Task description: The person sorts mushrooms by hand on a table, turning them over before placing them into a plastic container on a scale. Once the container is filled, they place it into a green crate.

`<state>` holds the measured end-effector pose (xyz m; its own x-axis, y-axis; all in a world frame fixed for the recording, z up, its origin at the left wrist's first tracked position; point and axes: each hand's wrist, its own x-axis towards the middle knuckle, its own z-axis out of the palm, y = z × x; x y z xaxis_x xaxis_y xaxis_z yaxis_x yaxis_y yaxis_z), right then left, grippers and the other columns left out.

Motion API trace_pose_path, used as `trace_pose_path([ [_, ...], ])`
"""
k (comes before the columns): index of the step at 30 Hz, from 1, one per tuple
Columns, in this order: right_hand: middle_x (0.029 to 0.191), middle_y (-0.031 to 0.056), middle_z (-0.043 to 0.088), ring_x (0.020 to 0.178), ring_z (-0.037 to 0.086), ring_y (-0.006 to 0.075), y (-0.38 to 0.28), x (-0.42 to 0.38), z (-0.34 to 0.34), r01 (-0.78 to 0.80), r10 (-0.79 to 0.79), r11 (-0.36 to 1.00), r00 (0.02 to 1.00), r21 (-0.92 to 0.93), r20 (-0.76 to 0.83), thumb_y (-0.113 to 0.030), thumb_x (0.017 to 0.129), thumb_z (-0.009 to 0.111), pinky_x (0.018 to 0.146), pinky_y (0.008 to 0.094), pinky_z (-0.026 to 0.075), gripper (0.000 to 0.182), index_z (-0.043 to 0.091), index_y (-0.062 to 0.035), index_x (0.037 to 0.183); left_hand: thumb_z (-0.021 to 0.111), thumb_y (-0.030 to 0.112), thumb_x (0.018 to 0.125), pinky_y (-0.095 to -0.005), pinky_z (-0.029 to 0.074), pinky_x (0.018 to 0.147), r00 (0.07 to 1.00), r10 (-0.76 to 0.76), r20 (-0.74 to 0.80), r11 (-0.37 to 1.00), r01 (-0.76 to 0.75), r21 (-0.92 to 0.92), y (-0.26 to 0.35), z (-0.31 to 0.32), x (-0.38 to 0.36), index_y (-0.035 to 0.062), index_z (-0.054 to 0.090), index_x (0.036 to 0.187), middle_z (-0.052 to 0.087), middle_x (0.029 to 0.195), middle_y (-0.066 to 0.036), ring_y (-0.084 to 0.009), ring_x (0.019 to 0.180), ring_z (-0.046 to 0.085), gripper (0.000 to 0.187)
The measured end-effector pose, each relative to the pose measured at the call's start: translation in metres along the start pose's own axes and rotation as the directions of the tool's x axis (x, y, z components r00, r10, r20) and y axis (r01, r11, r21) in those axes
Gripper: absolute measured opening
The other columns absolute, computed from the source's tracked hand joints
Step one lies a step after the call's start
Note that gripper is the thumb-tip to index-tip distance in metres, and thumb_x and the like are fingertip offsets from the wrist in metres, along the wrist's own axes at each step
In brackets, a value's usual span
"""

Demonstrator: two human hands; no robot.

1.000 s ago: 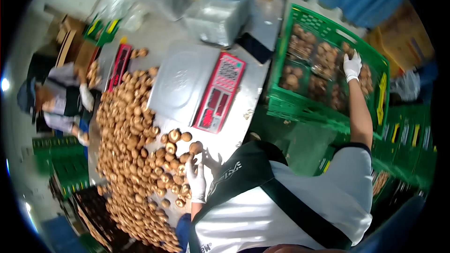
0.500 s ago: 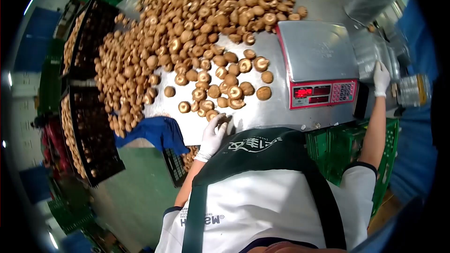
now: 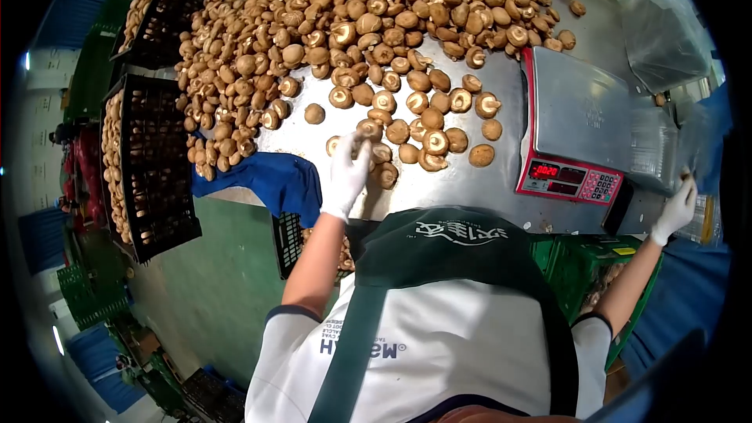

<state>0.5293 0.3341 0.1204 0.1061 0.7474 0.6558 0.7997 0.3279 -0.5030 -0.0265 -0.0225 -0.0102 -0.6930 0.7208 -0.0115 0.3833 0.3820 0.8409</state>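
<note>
My left hand (image 3: 347,182), in a white glove, reaches over the loose shiitake mushrooms (image 3: 434,141) on the metal table (image 3: 501,70). Its thumb and fingers are apart, with the fingertips by a brown mushroom (image 3: 370,130) that still lies among the others. Out at the far right, my gloved right hand (image 3: 675,210) has its fingertips pinched together. A small brownish thing shows at their tips, too small to name. Clear plastic trays (image 3: 654,149) are just behind that hand.
A scale (image 3: 583,106) with a red display stands right of the mushrooms. The large mushroom heap (image 3: 376,16) covers the table's back. Black crates (image 3: 153,164) of mushrooms stand left; a blue cloth (image 3: 278,180) hangs over the front edge. A green crate (image 3: 583,270) sits below, at right.
My left hand has moved forward from the front edge into the loose mushrooms. My right hand has left the plastic trays and come back toward me, to the right. The view has shifted.
</note>
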Motion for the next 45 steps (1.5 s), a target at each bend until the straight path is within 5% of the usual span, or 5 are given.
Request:
trace_pose_path([
  [3,0.101,0.0115,0.068,0.100,0.063,0.0246,-0.033,-0.072,0.015,0.425,-0.407,0.898,0.900,-0.113,0.154,-0.007,0.094,0.060,0.098,0.0372,0.047,0.014,0.068,0.0021,0.100,0.064,0.017,0.090,-0.0376,0.045,0.093,0.960,0.210,-0.186,0.973,-0.185,0.140,-0.025,0.002,0.062,0.0025,0.056,0.122,0.061,0.111,-0.018,-0.0322,0.106,0.058,0.037],
  [14,0.109,0.0121,0.067,0.106,0.060,0.0298,-0.234,-0.149,0.071,0.263,-0.415,0.882,0.827,0.391,0.380,0.007,0.083,0.059,0.097,0.0408,0.045,0.027,0.065,-0.0009,0.109,0.072,0.025,0.081,-0.0449,0.043,0.086,0.972,0.160,-0.171,0.950,-0.104,0.296,-0.017,-0.002,0.108,0.0051,0.062,0.107,0.058,0.099,-0.017,-0.0375,0.096,0.055,0.034],
  [25,0.119,0.0105,0.060,0.106,0.058,0.0303,-0.377,-0.262,0.304,0.305,-0.687,0.715,0.138,0.629,0.714,-0.012,0.080,0.069,0.094,0.0384,0.044,0.042,0.060,-0.0086,0.121,0.069,0.014,0.082,-0.0425,0.043,0.096,0.995,0.038,-0.087,0.999,-0.038,0.003,-0.029,0.003,0.018,0.0028,0.055,0.126,0.056,0.118,-0.020,-0.0367,0.111,0.054,0.047],
  [38,0.103,0.0058,0.064,0.094,0.058,0.0121,-0.361,-0.244,0.239,-0.842,-0.344,0.445,0.152,0.304,0.926,-0.027,0.106,0.040,0.082,0.0280,0.048,0.037,0.059,0.0027,0.114,0.076,0.016,0.078,-0.0385,0.040,0.104,0.985,0.085,0.151,0.925,-0.021,-0.380,0.036,0.035,0.056,-0.0001,0.044,0.135,0.052,0.131,-0.020,-0.0314,0.124,0.050,0.067],
  [45,0.103,0.0132,0.066,0.094,0.063,0.0296,-0.385,-0.239,0.301,0.060,-0.563,0.797,0.433,0.600,0.704,-0.022,0.090,0.062,0.080,0.0415,0.049,0.024,0.066,-0.0094,0.109,0.069,0.004,0.085,-0.0265,0.048,0.089,0.940,-0.250,0.235,0.604,0.340,-0.721,0.035,0.008,0.024,0.0020,0.049,0.124,0.060,0.114,-0.007,-0.0137,0.102,0.060,0.044],
])
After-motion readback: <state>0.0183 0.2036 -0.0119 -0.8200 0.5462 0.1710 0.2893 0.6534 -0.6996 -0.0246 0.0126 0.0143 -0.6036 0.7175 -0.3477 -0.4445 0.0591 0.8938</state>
